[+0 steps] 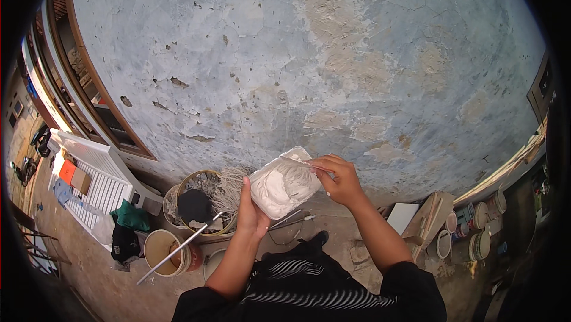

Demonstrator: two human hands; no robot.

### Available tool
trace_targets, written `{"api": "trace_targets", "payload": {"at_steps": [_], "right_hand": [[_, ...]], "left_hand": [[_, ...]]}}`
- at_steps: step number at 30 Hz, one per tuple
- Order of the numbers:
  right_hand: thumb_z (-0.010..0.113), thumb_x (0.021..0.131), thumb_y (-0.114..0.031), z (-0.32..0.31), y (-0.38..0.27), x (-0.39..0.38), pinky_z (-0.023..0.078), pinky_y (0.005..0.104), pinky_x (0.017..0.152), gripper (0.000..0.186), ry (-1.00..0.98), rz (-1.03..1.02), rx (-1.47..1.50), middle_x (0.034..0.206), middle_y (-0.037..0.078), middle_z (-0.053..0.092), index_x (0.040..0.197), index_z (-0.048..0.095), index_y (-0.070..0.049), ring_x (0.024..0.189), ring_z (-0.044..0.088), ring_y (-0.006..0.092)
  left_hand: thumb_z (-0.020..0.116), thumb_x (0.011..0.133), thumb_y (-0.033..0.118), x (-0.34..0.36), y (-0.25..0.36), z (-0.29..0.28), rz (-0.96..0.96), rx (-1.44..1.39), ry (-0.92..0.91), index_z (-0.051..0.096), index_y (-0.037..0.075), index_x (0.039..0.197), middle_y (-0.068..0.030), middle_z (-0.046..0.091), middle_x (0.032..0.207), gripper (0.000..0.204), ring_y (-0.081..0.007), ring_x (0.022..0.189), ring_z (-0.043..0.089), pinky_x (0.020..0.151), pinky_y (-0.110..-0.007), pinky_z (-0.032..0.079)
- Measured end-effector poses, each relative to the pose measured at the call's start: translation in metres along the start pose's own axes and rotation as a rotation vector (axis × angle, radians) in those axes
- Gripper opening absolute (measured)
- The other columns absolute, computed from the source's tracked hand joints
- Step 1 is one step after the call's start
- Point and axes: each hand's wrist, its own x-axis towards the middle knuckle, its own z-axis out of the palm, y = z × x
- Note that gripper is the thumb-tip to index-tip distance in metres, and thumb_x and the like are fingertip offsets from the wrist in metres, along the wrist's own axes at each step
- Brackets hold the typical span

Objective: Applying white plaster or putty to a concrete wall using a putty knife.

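My left hand grips the near left side of a shallow white plastic tub, holding it tilted in front of my body. Thick white paste is heaped in its left part and smeared across the rest. Over the tub's right side, my right hand is closed on a putty knife, whose thin blade reaches in toward the paste. Fingers hide the knife's handle. White smears show on the right fingers.
Ahead stands a chipped bluish wall with beige filler patches. A mop, an open bucket and a white slatted bench are at left. Several paint pails and boards stand at right.
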Motion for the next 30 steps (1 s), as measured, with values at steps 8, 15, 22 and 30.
{"api": "trace_targets", "payload": {"at_steps": [8, 15, 22, 30], "right_hand": [[0.07, 0.087, -0.008, 0.027, -0.004, -0.007, 0.052, 0.0293, 0.071, 0.021, -0.293, 0.326, 0.301, 0.093, 0.014, 0.073, 0.105, 0.07, 0.001, 0.081, 0.066, 0.0135], [0.066, 0.091, -0.01, -0.008, 0.003, 0.004, 0.048, 0.0259, 0.071, 0.018, -0.344, 0.442, 0.34, 0.083, 0.002, 0.069, 0.105, 0.069, 0.001, 0.076, 0.058, 0.0083], [0.064, 0.09, -0.011, -0.004, -0.001, 0.016, 0.047, 0.027, 0.061, 0.019, -0.286, 0.375, 0.086, 0.072, 0.007, 0.067, 0.103, 0.067, 0.003, 0.064, 0.055, 0.0095], [0.065, 0.089, -0.012, -0.01, -0.002, 0.019, 0.048, 0.0309, 0.058, 0.02, 0.027, 0.309, -0.016, 0.074, 0.014, 0.069, 0.104, 0.069, 0.001, 0.059, 0.062, 0.0188]], "left_hand": [[0.039, 0.101, 0.055, 0.006, -0.008, -0.011, -0.091, 0.027, 0.057, 0.042, -0.002, 0.14, -0.0178, 0.051, 0.14, 0.069, -0.0291, 0.125, 0.054, 0.108, -0.043, 0.042], [0.039, 0.101, 0.055, 0.01, -0.009, -0.026, -0.017, -0.032, 0.068, 0.045, -0.001, 0.139, -0.0172, 0.052, 0.139, 0.068, -0.0304, 0.127, 0.053, 0.109, -0.044, 0.041], [0.038, 0.102, 0.053, 0.007, -0.005, -0.014, 0.042, -0.009, 0.046, 0.039, 0.0, 0.143, -0.0158, 0.047, 0.145, 0.067, -0.0297, 0.132, 0.049, 0.11, -0.044, 0.041], [0.037, 0.102, 0.053, 0.007, -0.001, -0.006, 0.098, 0.044, 0.01, 0.037, 0.001, 0.145, -0.0156, 0.047, 0.145, 0.067, -0.0288, 0.132, 0.049, 0.109, -0.043, 0.041]]}}
